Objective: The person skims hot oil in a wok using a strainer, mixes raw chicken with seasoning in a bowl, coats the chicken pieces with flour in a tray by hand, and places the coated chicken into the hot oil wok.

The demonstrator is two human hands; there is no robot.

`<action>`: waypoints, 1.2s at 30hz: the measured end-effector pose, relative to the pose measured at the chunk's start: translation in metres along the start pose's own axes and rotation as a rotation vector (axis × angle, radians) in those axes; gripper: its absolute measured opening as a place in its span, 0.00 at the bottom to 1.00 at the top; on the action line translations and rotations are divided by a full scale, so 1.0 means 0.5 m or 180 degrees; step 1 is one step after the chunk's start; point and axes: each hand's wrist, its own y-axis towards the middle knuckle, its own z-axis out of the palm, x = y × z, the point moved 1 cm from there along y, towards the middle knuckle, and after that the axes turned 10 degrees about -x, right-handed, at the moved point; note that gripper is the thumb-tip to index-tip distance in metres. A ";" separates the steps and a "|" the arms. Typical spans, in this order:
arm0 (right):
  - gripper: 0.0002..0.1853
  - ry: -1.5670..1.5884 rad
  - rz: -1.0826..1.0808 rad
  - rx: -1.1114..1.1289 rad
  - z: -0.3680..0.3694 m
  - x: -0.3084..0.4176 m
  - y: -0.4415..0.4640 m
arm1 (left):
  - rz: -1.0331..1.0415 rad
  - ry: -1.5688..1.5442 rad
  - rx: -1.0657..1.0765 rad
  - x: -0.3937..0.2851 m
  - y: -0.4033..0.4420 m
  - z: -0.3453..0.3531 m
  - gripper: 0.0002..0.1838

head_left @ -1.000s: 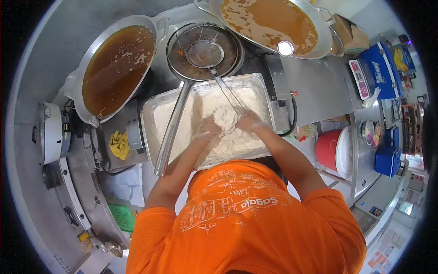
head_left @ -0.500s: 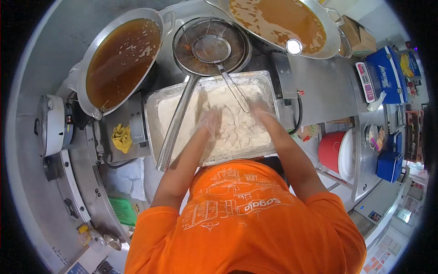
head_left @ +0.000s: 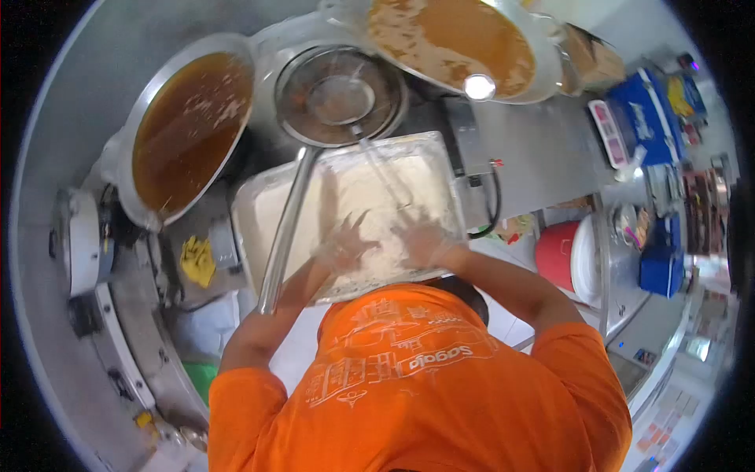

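Note:
A metal tray (head_left: pixel 238 224) in front of me holds a bed of pale, flour-like powder (head_left: pixel 431 185). My left hand (head_left: pixel 346 245), in a clear plastic glove, is spread over the powder near the tray's front edge. Beside it my right hand (head_left: pixel 425 238), gloved the same way, has its fingers apart too. Neither hand grips anything; whether the fingertips sink into the powder is blurred. A large round strainer (head_left: pixel 296 124) rests behind the tray, its long metal handle reaching across the tray's left side. On it lies a smaller strainer (head_left: pixel 342 98), whose wire handle extends over the powder.
A big pan of dark brown liquid (head_left: pixel 189 134) stands at the back left, another of lighter brown liquid (head_left: pixel 456 43) at the back right. A yellow cloth (head_left: pixel 197 261) lies left of the tray. Right are a pink-and-white scale (head_left: pixel 608 132), blue cooler (head_left: pixel 641 114) and red tub (head_left: pixel 554 256).
Both hands have drawn back toward my body, and their fingers now show spread out. The powder's surface looks smoother than the lumpy one before. My view has shifted slightly.

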 end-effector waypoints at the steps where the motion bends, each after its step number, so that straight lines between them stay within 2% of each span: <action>1: 0.50 0.0085 0.0157 -0.0010 0.005 0.019 0.000 | 0.0128 0.0084 0.0021 0.013 0.004 0.022 0.35; 2: 0.53 0.0130 0.0396 -0.0060 0.017 0.027 0.014 | 0.0257 0.0167 0.0038 0.028 0.011 0.047 0.34; 3: 0.61 -0.0157 0.0442 -0.0497 0.101 0.013 0.056 | 0.0456 0.0345 -0.0103 0.059 0.024 0.099 0.33; 4: 0.63 0.0017 0.0669 -0.0519 0.109 0.007 0.087 | 0.0299 0.0276 -0.0344 0.079 0.031 0.127 0.34; 5: 0.65 0.0410 0.0853 -0.0319 0.025 0.014 0.076 | 0.0146 0.0195 -0.0587 0.096 0.039 0.152 0.35; 6: 0.61 0.0576 0.0760 -0.0632 0.009 0.001 0.077 | -0.0115 0.0187 -0.0474 0.074 0.062 0.122 0.38; 7: 0.55 0.0759 0.0808 -0.0426 -0.029 -0.012 0.079 | -0.0325 0.0246 -0.0949 0.100 0.065 0.161 0.42; 8: 0.42 0.0852 0.0999 -0.0688 0.028 -0.043 0.127 | -0.0851 0.0103 -0.0600 0.082 0.098 0.132 0.45; 10: 0.35 0.1355 0.1284 -0.0432 -0.004 -0.089 0.135 | -0.1929 -0.1172 -0.0434 0.138 0.136 0.186 0.44; 11: 0.32 0.1626 0.1382 -0.0278 -0.014 -0.099 0.139 | -0.2060 -0.1432 -0.0372 0.159 0.129 0.211 0.43; 12: 0.26 0.1452 0.1424 -0.0620 -0.016 -0.109 0.133 | -0.2199 -0.1686 -0.0316 0.179 0.123 0.236 0.42; 13: 0.26 0.1589 0.1678 -0.0582 -0.031 -0.103 0.127 | -0.1900 -0.1578 -0.0309 0.192 0.107 0.254 0.40; 15: 0.26 0.1868 0.2196 -0.0500 -0.107 -0.083 0.082 | -0.1711 -0.1813 -0.0360 0.158 0.106 0.224 0.35; 18: 0.29 0.3243 0.1533 0.0081 -0.159 -0.070 -0.015 | -0.1723 -0.1867 -0.0360 0.145 0.082 0.243 0.23; 20: 0.33 0.3448 0.1602 -0.0451 -0.132 -0.065 -0.017 | -0.1913 -0.1992 -0.0361 0.169 0.062 0.272 0.18; 21: 0.40 0.2482 0.1600 -0.0512 -0.048 -0.092 0.041 | -0.2065 -0.2337 -0.0383 0.187 0.050 0.284 0.17; 22: 0.47 0.1516 0.1636 -0.0526 0.038 -0.119 0.099 | -0.2331 -0.3256 -0.0424 0.204 0.042 0.291 0.16; 24: 0.54 0.1600 0.1858 -0.0309 0.075 -0.103 0.103 | -0.3055 -0.6224 -0.0640 0.190 0.025 0.251 0.16; 25: 0.57 0.1627 0.1961 -0.0203 0.072 -0.103 0.097 | -0.2394 -0.4657 -0.0551 0.186 0.036 0.237 0.18; 26: 0.63 0.2115 0.1790 -0.0178 0.058 -0.098 0.093 | -0.1721 -0.3102 -0.0460 0.179 0.048 0.223 0.22; 28: 0.61 0.2619 0.1619 -0.0264 0.070 -0.093 0.128 | -0.1911 -0.2704 -0.0457 0.167 0.075 0.199 0.30; 29: 0.60 0.2865 0.1534 -0.0310 0.086 -0.093 0.145 | -0.2782 -0.3867 -0.0536 0.134 0.095 0.181 0.33; 31: 0.54 0.2735 0.1176 -0.0647 0.121 -0.099 0.166 | -0.3633 -0.5107 -0.0554 0.083 0.115 0.147 0.33; 32: 0.51 0.2654 0.0995 -0.0803 0.107 -0.100 0.160 | -0.3612 -0.5197 -0.0512 0.068 0.124 0.138 0.31; 35: 0.39 0.2437 0.1672 -0.0419 0.014 -0.084 0.123 | -0.3631 -0.5442 -0.0394 0.036 0.120 0.117 0.26; 36: 0.35 0.2231 0.1704 -0.0719 0.007 -0.085 0.121 | -0.3630 -0.5322 -0.0371 0.024 0.111 0.114 0.28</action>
